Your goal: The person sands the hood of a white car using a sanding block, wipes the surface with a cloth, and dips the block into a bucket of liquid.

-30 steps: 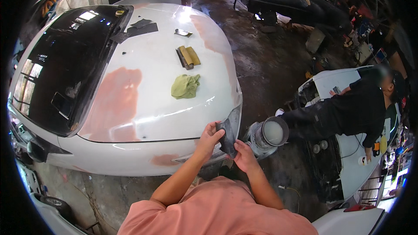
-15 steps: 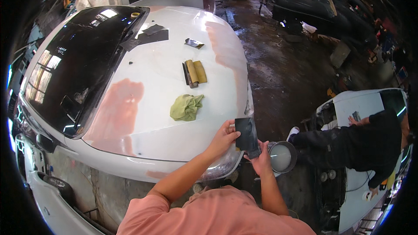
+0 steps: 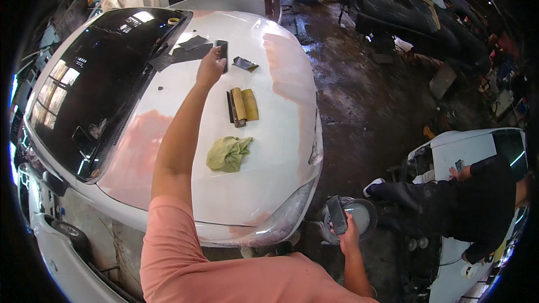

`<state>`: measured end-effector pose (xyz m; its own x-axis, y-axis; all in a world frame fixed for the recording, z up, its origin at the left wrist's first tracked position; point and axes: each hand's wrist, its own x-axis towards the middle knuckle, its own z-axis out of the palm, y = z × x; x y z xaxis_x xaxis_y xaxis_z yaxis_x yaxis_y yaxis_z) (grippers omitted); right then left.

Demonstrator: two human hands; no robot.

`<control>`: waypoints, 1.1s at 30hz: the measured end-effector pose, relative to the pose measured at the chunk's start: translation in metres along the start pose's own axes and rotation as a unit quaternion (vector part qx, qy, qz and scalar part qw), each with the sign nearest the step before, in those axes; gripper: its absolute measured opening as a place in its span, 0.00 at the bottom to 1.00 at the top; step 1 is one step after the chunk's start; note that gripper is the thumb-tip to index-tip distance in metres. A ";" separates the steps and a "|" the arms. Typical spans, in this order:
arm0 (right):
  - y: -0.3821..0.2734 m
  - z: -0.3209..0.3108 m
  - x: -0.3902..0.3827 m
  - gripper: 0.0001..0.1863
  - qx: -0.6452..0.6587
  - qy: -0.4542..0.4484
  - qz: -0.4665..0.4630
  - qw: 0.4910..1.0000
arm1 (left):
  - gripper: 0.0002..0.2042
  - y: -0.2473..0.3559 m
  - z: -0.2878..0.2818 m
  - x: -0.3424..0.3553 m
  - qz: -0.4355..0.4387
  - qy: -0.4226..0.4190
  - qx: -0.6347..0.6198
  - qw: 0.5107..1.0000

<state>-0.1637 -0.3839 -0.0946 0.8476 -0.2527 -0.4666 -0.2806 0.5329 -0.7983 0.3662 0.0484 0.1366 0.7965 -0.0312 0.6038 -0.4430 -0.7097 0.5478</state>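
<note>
Left hand [image 3: 210, 67] is way out over the white car hood [image 3: 264, 163] now, fingers pinched on a small dark sheet [image 3: 222, 51] near the windscreen [image 3: 95, 84], where half a second back both hands were together at the front edge of the car on one dark piece; so the pair has split and the reach has gone up the hood. Right hand [image 3: 347, 234] hangs low beside the headlight [image 3: 283, 213], closed around a second dark flat block [image 3: 337, 214], right above a round grey bucket [image 3: 362, 216] on the wet floor [image 3: 365, 95]; what the bucket holds is hard to tell, just a pale surface inside. Between the hands lie a yellow and dark sanding block [image 3: 241, 106] and a crumpled green rag [image 3: 227, 153], both loose on the hood, plus another dark scrap [image 3: 245, 64] just beside the outstretched hand. Pinkish sanded patches [image 3: 135, 151] show on the paint. Off to the right, another person in dark clothes [image 3: 466, 202] crouches by a second white car [image 3: 477, 146]
</note>
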 end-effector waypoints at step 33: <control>0.028 -0.012 -0.040 0.28 -0.070 0.035 -0.065 0.995 | 0.14 0.009 0.040 -0.135 0.072 -0.141 0.351 0.923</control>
<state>-0.2111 -0.3686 -0.1028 0.8487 -0.3705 -0.3775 -0.2347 0.3758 -0.8965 0.2710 0.0177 0.0363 0.8693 -0.2732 0.4119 -0.2559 -0.9617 -0.0977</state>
